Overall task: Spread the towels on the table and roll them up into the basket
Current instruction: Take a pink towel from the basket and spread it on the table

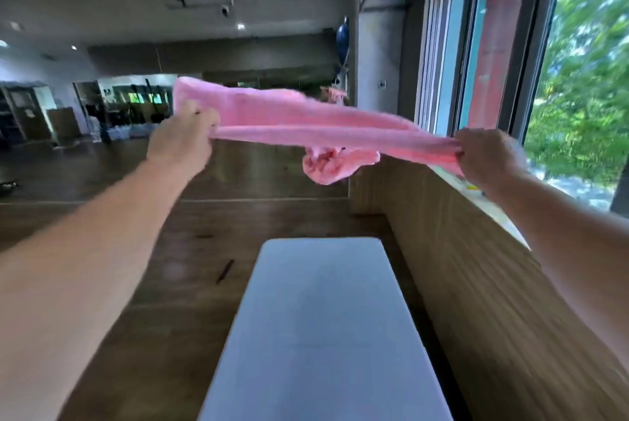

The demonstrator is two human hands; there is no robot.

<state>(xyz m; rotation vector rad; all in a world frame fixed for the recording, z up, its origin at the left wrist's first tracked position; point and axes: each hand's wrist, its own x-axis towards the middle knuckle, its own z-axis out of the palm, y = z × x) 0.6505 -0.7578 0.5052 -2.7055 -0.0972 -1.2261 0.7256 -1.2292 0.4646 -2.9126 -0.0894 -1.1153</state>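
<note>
Stretching pink towel (306,117) between left hand (182,138) and right hand (486,156).

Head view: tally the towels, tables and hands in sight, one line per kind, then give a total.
Towels: 1, the pink towel, stretched in the air between both hands
Tables: 1, the white table, below the towel
Hands: 2, the left hand and the right hand, each holding a towel end
Total: 4

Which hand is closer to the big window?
Right. The right hand grips the pink towel just beside the window; the left hand holds the other end, farther away.
</note>
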